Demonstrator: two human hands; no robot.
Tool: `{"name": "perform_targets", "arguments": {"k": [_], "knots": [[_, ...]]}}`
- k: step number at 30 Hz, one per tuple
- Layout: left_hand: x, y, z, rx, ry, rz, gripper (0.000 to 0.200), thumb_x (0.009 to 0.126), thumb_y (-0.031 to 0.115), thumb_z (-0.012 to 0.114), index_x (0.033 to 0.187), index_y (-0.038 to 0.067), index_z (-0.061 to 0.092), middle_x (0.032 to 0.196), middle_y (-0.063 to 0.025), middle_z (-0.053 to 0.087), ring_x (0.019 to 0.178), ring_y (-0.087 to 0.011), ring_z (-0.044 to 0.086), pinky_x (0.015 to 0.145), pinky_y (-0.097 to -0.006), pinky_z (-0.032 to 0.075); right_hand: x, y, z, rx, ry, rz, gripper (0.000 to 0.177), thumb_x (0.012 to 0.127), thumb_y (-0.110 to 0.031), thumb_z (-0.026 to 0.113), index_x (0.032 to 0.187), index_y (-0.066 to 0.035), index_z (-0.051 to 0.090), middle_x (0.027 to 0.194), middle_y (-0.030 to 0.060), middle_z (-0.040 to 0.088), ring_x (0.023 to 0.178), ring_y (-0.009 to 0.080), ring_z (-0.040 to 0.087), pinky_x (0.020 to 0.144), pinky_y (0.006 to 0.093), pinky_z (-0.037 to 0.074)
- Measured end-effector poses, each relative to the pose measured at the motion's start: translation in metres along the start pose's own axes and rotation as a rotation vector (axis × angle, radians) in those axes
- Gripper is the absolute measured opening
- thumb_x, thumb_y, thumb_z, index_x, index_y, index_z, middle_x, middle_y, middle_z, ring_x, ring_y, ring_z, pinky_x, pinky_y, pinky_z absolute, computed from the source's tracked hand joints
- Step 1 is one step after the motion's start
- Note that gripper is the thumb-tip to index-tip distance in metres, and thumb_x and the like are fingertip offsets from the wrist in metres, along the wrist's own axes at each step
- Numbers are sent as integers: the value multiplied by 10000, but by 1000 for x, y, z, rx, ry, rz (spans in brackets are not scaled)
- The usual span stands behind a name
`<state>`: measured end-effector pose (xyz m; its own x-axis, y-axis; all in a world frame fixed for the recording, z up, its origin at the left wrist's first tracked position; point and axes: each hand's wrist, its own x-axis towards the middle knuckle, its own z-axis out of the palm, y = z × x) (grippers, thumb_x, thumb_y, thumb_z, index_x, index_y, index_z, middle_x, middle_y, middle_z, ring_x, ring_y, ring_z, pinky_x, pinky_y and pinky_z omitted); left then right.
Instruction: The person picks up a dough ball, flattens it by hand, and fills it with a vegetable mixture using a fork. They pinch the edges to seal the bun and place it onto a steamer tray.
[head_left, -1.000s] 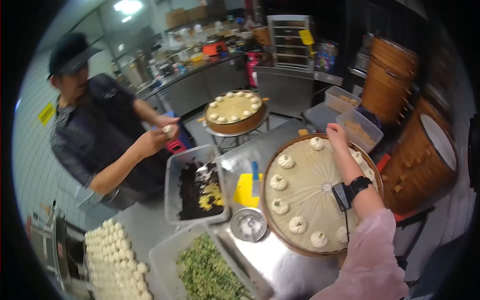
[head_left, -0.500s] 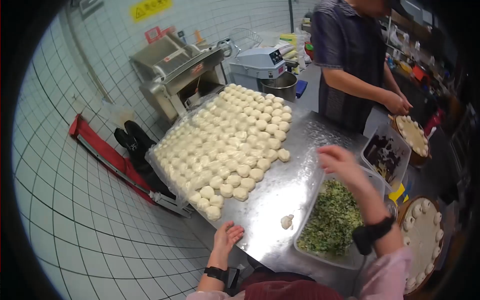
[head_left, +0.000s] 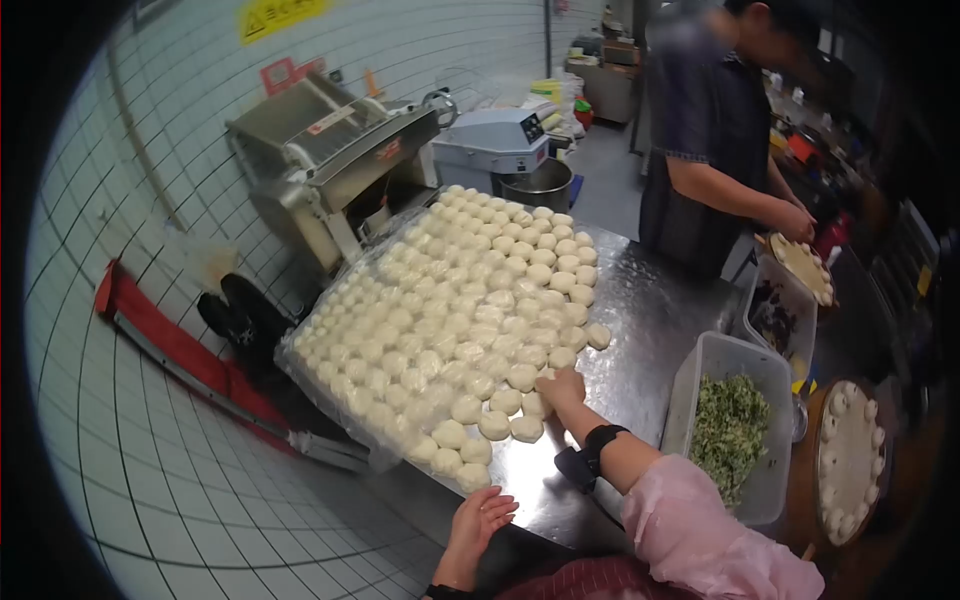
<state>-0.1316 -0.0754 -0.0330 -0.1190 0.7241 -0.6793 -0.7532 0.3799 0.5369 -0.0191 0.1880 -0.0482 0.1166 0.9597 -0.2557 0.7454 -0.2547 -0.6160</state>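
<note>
Many pale dough balls (head_left: 495,425) lie in rows on the steel table (head_left: 640,300), most of them under a clear plastic sheet (head_left: 400,345). My right hand (head_left: 563,390) is at the near right edge of the rows, fingers curled down round a dough ball that they mostly hide. Palm up and fingers stretched out, my left hand (head_left: 482,520) holds nothing beside the table's front edge, just below the nearest dough balls. To the right of my right arm stands a clear plastic tub (head_left: 680,415) with chopped green filling (head_left: 730,425).
A second tub (head_left: 752,310) with dark contents sits behind the first. Round trays of filled buns (head_left: 850,460) stand at the right. A person (head_left: 690,170) works across the table's far right corner. A steel machine (head_left: 330,150) and a mixer (head_left: 490,140) are behind.
My right hand has moved left from above the filling tub to the dough balls, and its fingers have closed. My left hand stays open near the table edge. The view has shifted.
</note>
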Motion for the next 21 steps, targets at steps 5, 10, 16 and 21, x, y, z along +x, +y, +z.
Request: {"name": "perform_targets", "arguments": {"k": [5, 10, 16, 21], "knots": [[21, 27, 24, 66, -185, 50, 330, 943, 241, 473, 1134, -26, 497, 1031, -222, 610, 959, -316, 627, 810, -390, 517, -35, 4, -8, 633, 233, -122, 254, 679, -190, 733, 780, -75, 530, 728, 34, 572, 676, 165, 564, 619, 317, 458], [33, 28, 63, 20, -304, 55, 325, 949, 205, 478, 1193, -9, 464, 1125, -220, 569, 1047, -305, 587, 885, -413, 489, -92, 8, -52, 982, -128, -266, 601, 778, -172, 723, 1282, -53, 418, 885, 42, 553, 740, 120, 535, 694, 237, 461], [28, 7, 73, 244, -401, 111, 319, 901, 60, 554, 1188, -38, 454, 1167, -168, 545, 989, -216, 603, 796, -311, 539, -123, 63, -76, 634, -580, -290, 387, 834, -299, 675, 1113, -35, 628, 859, 43, 630, 765, 97, 574, 655, 234, 466], [14, -17, 63, 486, -432, 48, 250, 832, 33, 644, 1055, -33, 553, 927, -102, 640, 780, -149, 637, 656, -221, 532, -155, 87, -90, 324, -447, -491, 340, 842, -350, 647, 956, -32, 685, 718, 54, 637, 648, 106, 565, 601, 264, 458]]}}
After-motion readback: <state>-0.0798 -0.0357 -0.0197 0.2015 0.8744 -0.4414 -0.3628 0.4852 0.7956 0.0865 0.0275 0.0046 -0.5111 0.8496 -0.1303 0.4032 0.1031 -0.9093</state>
